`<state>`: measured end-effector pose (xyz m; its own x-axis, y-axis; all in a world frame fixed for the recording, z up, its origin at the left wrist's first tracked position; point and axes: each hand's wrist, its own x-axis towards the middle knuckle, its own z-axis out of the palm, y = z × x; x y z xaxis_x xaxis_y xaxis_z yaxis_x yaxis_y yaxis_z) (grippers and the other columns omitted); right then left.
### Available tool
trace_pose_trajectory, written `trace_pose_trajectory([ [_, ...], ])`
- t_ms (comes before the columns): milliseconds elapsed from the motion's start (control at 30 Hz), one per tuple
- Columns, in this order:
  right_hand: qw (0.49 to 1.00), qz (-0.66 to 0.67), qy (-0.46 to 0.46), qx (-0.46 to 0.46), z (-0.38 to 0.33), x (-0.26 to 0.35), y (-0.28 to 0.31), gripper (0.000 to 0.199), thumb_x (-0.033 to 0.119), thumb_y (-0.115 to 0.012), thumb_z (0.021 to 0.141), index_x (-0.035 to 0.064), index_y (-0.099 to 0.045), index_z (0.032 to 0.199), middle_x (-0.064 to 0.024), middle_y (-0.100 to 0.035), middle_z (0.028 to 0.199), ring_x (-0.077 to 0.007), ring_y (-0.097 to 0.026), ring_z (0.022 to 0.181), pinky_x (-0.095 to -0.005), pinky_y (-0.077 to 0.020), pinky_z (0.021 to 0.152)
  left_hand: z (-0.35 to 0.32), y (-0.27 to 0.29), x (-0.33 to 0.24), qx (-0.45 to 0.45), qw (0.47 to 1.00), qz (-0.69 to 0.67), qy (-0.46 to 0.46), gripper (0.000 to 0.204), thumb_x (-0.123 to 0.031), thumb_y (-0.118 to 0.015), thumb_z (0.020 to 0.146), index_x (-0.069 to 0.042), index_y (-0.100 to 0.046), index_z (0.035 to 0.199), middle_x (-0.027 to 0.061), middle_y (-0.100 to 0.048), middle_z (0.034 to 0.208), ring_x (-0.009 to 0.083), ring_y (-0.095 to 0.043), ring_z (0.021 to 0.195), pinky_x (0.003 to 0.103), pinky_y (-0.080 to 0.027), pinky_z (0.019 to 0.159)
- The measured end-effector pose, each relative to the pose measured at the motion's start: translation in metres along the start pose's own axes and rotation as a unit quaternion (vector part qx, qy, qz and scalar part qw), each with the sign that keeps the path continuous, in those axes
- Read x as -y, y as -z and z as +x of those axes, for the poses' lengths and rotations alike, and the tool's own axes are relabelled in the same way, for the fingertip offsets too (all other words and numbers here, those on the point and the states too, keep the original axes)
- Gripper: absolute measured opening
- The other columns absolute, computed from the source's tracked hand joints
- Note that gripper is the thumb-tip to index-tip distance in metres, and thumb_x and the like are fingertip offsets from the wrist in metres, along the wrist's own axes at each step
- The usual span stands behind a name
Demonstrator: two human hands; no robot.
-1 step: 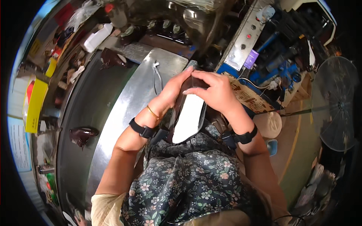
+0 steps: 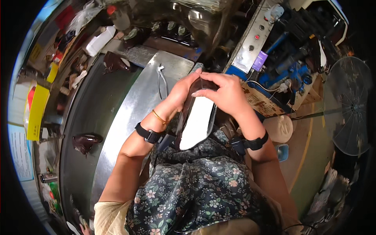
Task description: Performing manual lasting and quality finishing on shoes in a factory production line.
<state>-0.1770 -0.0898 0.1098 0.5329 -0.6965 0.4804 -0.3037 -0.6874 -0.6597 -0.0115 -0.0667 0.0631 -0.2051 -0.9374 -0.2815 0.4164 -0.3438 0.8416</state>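
Both hands hold one dark brown shoe upper (image 2: 187,113) with a white insole (image 2: 197,122) facing up, its heel end resting toward my lap. My left hand (image 2: 181,92) grips the shoe's left side near the toe. My right hand (image 2: 223,91) wraps over the toe from the right, fingers curled on top. Each wrist carries a black band, and the left also a thin gold bangle.
A metal work table (image 2: 133,113) lies left of the hands, with a pair of pliers (image 2: 161,80) on it. Dark shoe uppers (image 2: 85,141) (image 2: 114,62) sit on the black conveyor belt. A machine with a button panel (image 2: 254,43) stands ahead, a fan (image 2: 346,105) at right.
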Motion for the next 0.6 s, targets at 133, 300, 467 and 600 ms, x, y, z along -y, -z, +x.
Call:
trace_pose_trajectory([
  [133, 0.969, 0.062, -0.158, 0.182, 0.006, 0.001, 0.027, 0.04, 0.026, -0.082, 0.071, -0.0023, -0.071, 0.096, -0.016, -0.071, 0.091, -0.0249, -0.071, 0.079, -0.0316, -0.0537, 0.072, -0.001, -0.023, 0.027, -0.049, 0.998, -0.041, 0.012, 0.042, -0.036, -0.044, 0.101, -0.001, -0.058, 0.119, 0.0118, -0.063, 0.107, 0.0168, -0.062, 0.093, 0.03, -0.051, 0.081],
  [300, 0.961, 0.201, -0.18, -0.061, -0.072, -0.072, -0.071, 0.071, 0.019, -0.075, 0.08, -0.0012, -0.041, 0.139, -0.0217, -0.052, 0.135, -0.0223, -0.053, 0.122, -0.034, -0.0422, 0.099, 0.022, 0.03, 0.068, -0.069, 0.889, 0.344, -0.294, 0.044, -0.033, -0.054, 0.094, 0.001, -0.055, 0.122, 0.019, -0.058, 0.118, 0.0313, -0.055, 0.114, 0.035, -0.04, 0.1],
  [467, 0.878, 0.33, -0.346, 0.005, -0.14, -0.088, -0.099, 0.026, 0.018, -0.058, 0.095, -0.0017, -0.06, 0.111, -0.0091, -0.066, 0.099, -0.0134, -0.057, 0.09, -0.0317, -0.0475, 0.082, 0.035, 0.046, 0.048, -0.072, 0.879, 0.44, -0.169, 0.051, -0.018, -0.074, 0.08, -0.005, -0.051, 0.124, 0.0079, -0.062, 0.104, 0.0184, -0.058, 0.099, 0.031, -0.047, 0.088],
  [600, 0.86, 0.378, -0.322, 0.12, -0.074, -0.079, -0.045, 0.035, 0.029, -0.054, 0.098, -0.004, -0.066, 0.098, -0.0069, -0.069, 0.09, -0.01, -0.063, 0.076, -0.0257, -0.0506, 0.07, 0.026, 0.053, 0.023, -0.042, 0.982, 0.155, -0.103, 0.047, -0.013, -0.073, 0.083, -0.007, -0.053, 0.125, 0.0046, -0.063, 0.106, 0.0136, -0.059, 0.095, 0.026, -0.047, 0.084],
])
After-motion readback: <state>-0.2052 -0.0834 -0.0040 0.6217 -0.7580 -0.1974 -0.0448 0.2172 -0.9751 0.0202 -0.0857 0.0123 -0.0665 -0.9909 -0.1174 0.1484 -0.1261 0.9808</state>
